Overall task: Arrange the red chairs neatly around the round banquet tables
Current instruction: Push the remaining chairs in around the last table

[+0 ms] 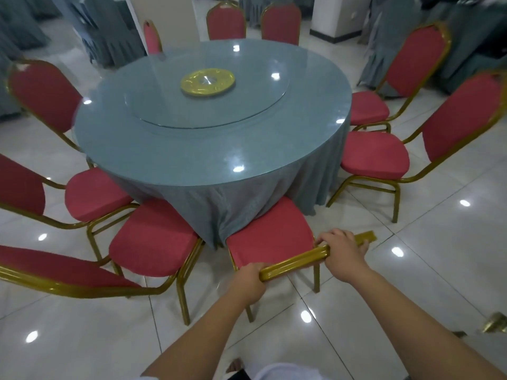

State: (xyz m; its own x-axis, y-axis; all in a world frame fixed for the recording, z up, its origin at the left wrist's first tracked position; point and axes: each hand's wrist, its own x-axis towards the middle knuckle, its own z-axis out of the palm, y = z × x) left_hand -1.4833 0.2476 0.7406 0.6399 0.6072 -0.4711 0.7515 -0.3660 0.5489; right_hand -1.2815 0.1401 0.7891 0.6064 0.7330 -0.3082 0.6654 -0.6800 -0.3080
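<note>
The nearest red chair has a padded crimson seat and a gold-painted metal frame; its back is seen edge-on from above, so only the ribbed gold top rail shows. It stands at the near side of the round table, the front of its seat pushed in against the hanging grey-blue tablecloth. The left hand holds the left end of the rail, fingers curled round it. The right hand holds the rail farther right, fingers wrapped over the top.

More chairs of the same make ring the table. One stands just beside the held chair on the left, another next to that. Two stand on the right with their seats near the cloth, and three chair backs rise beyond the far edge.

The surface is covered with glass, and on it lies a round glass turntable with a gold disc at its centre. The floor is glossy pale tile, dotted with reflections of lights.
</note>
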